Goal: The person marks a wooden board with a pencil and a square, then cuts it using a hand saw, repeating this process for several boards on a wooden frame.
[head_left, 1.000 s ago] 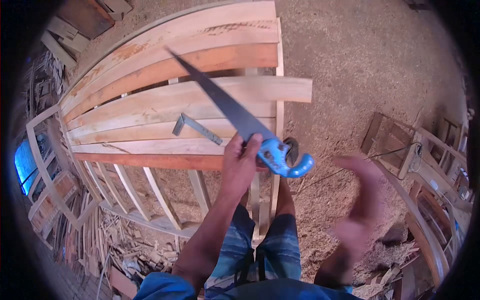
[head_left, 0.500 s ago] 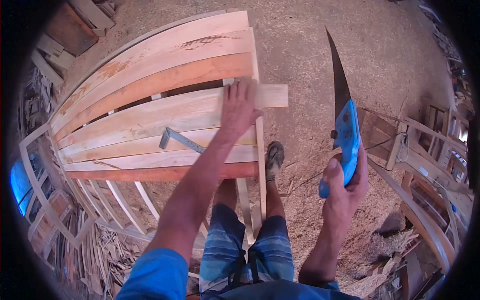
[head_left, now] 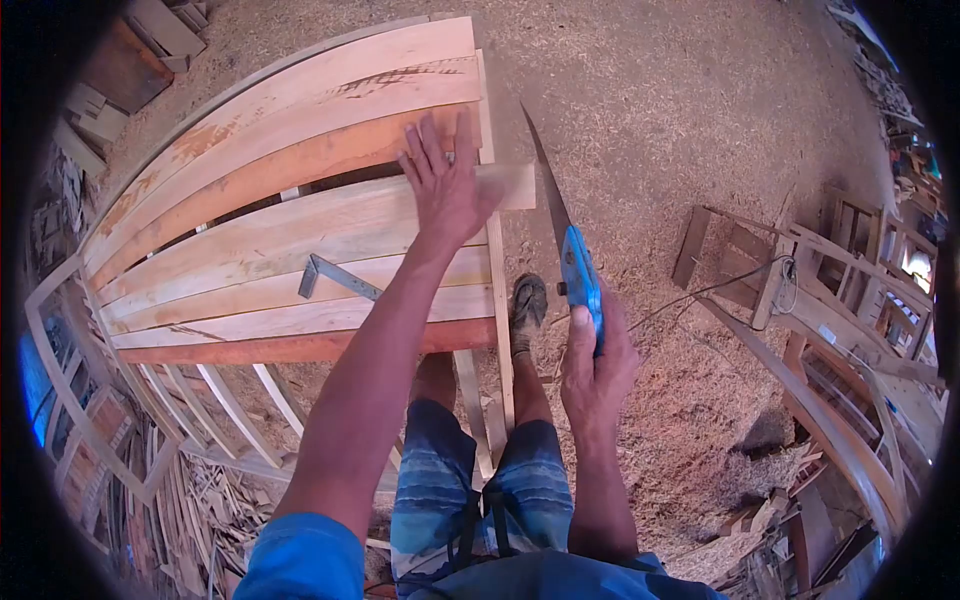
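Observation:
My left hand (head_left: 445,185) lies flat, fingers spread, on a pale wooden plank (head_left: 300,225) whose end sticks out past the frame's right edge. My right hand (head_left: 597,365) grips the blue handle of a handsaw (head_left: 565,245). The dark blade points away from me and its edge sits at the plank's overhanging end (head_left: 515,185). The plank rests among several curved boards (head_left: 290,110) laid side by side on a slatted wooden frame.
A grey metal square (head_left: 335,278) lies on the boards. My foot (head_left: 527,305) stands on a frame rail. Sawdust covers the ground (head_left: 700,110). Wooden chair frames (head_left: 840,290) stand at the right, offcuts (head_left: 190,480) pile at the lower left.
The saw passed from my left hand to my right. My left hand went onto the plank. My right hand then swung the saw left, bringing the blade to the plank's end.

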